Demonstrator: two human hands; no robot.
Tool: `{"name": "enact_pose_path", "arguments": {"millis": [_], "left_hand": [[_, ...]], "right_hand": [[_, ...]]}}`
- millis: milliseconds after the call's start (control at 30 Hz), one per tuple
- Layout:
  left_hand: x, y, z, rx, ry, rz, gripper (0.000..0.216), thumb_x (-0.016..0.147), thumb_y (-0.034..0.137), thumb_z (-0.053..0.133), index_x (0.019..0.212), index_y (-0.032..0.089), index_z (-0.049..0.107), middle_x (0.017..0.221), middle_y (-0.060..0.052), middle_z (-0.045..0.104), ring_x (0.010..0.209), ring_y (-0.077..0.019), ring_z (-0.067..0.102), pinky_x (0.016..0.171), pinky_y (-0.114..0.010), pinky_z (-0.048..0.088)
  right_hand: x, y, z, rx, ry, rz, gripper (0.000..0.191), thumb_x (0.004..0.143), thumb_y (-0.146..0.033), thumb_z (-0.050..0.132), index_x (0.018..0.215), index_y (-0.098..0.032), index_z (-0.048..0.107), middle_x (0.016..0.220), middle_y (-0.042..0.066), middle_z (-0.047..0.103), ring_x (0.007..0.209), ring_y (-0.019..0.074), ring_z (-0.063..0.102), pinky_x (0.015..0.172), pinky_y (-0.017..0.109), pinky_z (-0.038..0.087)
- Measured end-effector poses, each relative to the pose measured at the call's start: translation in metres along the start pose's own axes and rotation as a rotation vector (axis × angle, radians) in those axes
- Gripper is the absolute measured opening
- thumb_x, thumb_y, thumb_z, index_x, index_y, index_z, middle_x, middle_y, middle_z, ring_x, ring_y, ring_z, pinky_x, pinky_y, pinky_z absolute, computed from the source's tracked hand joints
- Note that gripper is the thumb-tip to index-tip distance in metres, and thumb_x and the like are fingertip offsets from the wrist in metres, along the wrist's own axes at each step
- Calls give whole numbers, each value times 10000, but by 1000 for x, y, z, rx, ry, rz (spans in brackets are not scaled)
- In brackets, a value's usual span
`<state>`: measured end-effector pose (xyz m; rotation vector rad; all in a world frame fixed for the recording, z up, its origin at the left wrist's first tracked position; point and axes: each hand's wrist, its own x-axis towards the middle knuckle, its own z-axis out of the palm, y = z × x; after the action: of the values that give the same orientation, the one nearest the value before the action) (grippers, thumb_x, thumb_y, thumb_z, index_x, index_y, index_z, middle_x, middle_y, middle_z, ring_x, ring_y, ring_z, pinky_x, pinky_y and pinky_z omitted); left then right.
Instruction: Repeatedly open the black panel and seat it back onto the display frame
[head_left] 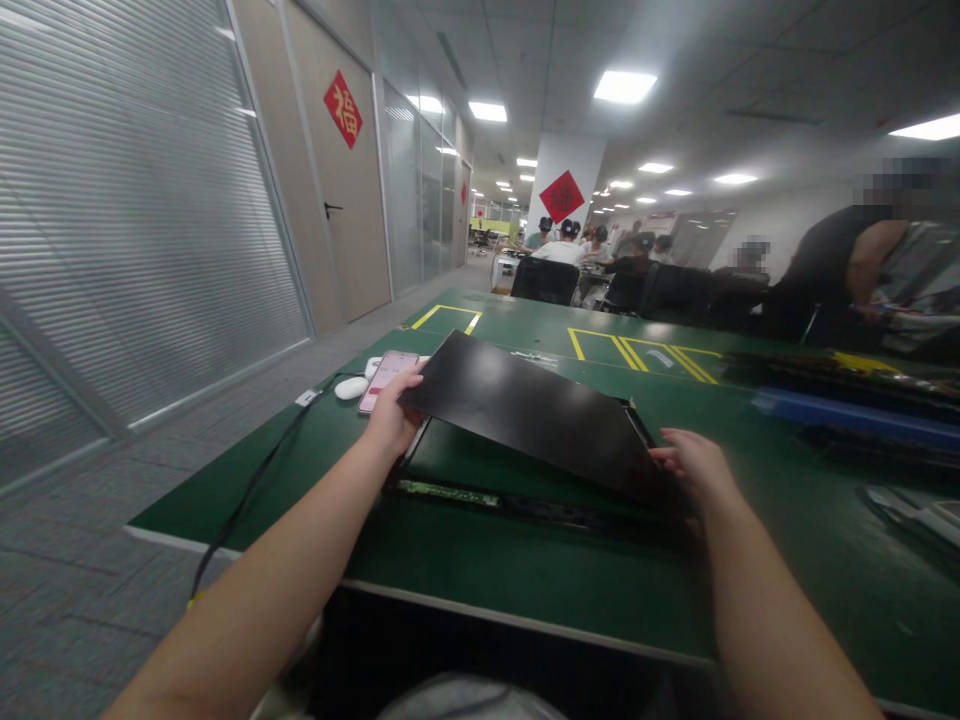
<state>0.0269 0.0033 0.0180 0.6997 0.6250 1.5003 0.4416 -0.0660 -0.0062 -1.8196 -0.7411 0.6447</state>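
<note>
A thin black rectangular panel (525, 405) is held tilted above the green table (480, 570), its far left corner raised. My left hand (391, 415) grips that panel at its left edge, fingers closed round it. My right hand (694, 462) holds the panel's lower right edge, fingers curled on it. Under the panel lies a dark frame with a narrow green circuit strip (448, 491) along its near edge.
A pink phone (386, 377) and a white mouse (351, 387) lie left of the panel, with a black cable (247, 490) running off the table edge. Blue and black trays (847, 415) sit at right. Several people sit at far tables; one person stands at right.
</note>
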Motion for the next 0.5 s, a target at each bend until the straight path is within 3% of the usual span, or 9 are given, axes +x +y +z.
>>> {"name": "enact_pose_path", "arguments": {"millis": [500], "left_hand": [[0, -1, 2, 6, 43, -29, 371, 649, 115, 569, 983, 131, 728, 814, -29, 745, 645, -147, 647, 542, -215, 515]], "right_hand": [[3, 5, -2, -72, 43, -61, 360, 738, -290, 600, 1044, -114, 667, 699, 131, 720, 468, 137, 518, 448, 230, 361]]}}
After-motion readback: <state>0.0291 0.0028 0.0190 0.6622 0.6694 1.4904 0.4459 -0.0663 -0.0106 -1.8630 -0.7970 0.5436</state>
